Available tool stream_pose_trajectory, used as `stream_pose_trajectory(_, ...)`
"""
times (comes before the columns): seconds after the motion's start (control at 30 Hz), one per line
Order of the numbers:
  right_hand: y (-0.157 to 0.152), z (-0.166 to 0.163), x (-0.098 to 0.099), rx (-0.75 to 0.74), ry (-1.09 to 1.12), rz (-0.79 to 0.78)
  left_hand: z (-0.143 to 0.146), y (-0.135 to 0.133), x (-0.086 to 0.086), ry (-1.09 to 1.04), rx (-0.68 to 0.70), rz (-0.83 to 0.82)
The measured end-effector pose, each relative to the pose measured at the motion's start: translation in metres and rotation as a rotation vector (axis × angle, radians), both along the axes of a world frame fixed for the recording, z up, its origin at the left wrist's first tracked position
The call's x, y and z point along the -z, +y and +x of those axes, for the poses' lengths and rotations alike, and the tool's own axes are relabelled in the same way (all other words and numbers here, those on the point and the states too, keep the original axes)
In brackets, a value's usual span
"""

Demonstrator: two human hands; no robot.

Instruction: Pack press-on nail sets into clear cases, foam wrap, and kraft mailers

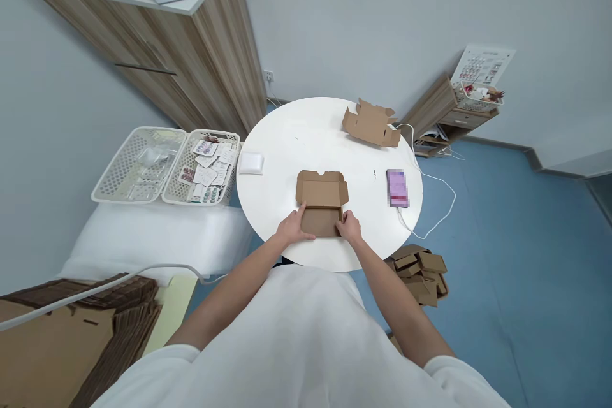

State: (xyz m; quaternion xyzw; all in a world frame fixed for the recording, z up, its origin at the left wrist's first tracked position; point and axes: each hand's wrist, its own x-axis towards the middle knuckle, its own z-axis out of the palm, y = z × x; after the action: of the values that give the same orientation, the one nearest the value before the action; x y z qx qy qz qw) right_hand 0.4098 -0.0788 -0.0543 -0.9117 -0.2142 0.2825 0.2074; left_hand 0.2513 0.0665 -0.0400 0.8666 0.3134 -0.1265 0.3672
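Observation:
A brown cardboard box (321, 222) sits near the front edge of the round white table, its lid (319, 190) raised on the far side with the side flaps sticking out. Against the box's left side rests my left hand (291, 228), gripping it with the thumb and a finger spread along the wall. My right hand (350, 227) has its fingers curled over the right wall, pinching it. The inside of the box shows a bare bottom. Farther back on the table lies a partly folded cardboard blank (371, 122).
On the white table (282, 134) are a phone (397, 188) with a white cable and a stack of white packets (251, 163). Baskets (176, 166) stand at left. Flat cardboard (57, 344) is piled lower left; folded boxes (423, 274) lie at right below the table.

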Motion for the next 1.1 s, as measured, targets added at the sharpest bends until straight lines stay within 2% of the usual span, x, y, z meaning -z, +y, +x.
stream_pose_trajectory(0.13, 0.000, -0.005, 0.004, 0.030, -0.042, 0.004, 0.000, 0.002, 0.002, -0.035, 0.012, -0.030)
stream_pose_trajectory(0.23, -0.003, -0.009, 0.004, 0.087, -0.003, 0.067, -0.002, 0.004, 0.003, -0.060, 0.011, -0.037)
stream_pose_trajectory(0.5, -0.032, -0.040, -0.003, 0.259, 0.071, 0.228, -0.026, 0.001, 0.011, -0.221, 0.003, -0.076)
stream_pose_trajectory(0.67, -0.041, -0.054, -0.004, 0.333, 0.135, 0.299, -0.036, -0.006, 0.021, -0.324, -0.117, -0.126)
stream_pose_trajectory(0.83, -0.043, -0.058, -0.006, 0.356, 0.249, 0.426, -0.037, -0.013, 0.028, -0.320, -0.256, -0.187)
stream_pose_trajectory(1.1, -0.047, -0.046, -0.008, 0.340, 0.304, 0.510, -0.026, -0.021, 0.031, -0.326, -0.309, -0.173)
